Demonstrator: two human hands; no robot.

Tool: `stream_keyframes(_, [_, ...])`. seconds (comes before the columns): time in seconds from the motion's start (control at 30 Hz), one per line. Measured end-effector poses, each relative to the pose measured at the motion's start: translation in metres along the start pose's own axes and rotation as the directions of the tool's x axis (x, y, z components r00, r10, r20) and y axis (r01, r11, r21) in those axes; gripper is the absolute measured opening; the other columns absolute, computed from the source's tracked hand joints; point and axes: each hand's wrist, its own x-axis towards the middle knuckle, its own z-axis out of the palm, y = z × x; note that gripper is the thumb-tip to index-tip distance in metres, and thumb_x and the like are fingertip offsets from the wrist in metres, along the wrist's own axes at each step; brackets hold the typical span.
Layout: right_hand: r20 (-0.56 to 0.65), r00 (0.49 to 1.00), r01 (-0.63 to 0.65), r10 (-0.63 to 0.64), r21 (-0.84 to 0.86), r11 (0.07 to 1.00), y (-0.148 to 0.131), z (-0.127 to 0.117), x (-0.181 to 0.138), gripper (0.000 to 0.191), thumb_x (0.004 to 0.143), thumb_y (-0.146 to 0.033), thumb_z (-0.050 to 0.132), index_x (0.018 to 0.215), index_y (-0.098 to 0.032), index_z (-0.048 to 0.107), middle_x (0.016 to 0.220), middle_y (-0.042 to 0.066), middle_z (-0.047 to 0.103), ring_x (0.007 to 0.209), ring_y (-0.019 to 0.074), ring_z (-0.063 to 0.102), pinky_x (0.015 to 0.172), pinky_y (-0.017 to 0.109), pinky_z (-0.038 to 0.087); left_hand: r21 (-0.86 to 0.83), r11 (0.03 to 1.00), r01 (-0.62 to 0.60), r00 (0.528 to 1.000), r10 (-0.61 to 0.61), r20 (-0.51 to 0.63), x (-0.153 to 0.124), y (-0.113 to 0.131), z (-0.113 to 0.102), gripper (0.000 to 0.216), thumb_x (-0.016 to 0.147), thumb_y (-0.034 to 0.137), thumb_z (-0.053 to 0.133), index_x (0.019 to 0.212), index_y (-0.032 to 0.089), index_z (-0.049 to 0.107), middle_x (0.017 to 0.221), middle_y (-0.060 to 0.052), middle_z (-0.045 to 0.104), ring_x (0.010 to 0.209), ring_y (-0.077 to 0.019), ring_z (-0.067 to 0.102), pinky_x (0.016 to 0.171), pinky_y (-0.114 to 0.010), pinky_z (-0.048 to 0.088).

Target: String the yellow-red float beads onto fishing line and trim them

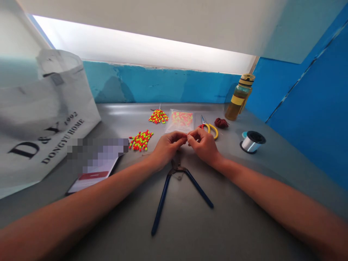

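Far out to the left of the hands we see a white bag point(40, 119) standing on the grey table point(244, 203), and a phone point(92, 177) lying flat nearer in. Just left of the left hand point(167, 146) lies a heap of beads point(140, 140), red and yellow; a second heap point(158, 116) sits beyond it, beside a clear packet point(179, 120) straight beyond the hands. The left hand and the right hand point(204, 145) meet fingertip to fingertip, each pinched tight. What sits between them is too small for us to tell. On the near side of the hands, blue-handled pliers point(176, 188) lie with handles spread, the head partly under the left hand. Just beyond the right hand we find scissors point(210, 128) and a clump of red thread point(221, 123). Further right are a spool point(252, 142) and, beyond it, a bottle point(240, 97).
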Motion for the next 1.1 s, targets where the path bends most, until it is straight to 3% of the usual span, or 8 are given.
stream_keyframes(1.1, [0.005, 1.0, -0.004, 0.005, -0.016, 1.0, -0.001, -0.0003, 0.0003, 0.008, 0.081, -0.02, 0.061, 0.073, -0.02, 0.062, 0.067, 0.0, 0.07, 0.061, 0.0136, 0.063, 0.059, 0.025, 0.046, 0.045, 0.998, -0.044, 0.999, 0.044, 0.008, -0.0002, -0.0009, -0.0003, 0.026, 0.08, 0.043, 0.07, 0.091, 0.021, 0.076, 0.089, -0.004, 0.076, 0.074, -0.0174, 0.064, 0.068, -0.028, 0.049])
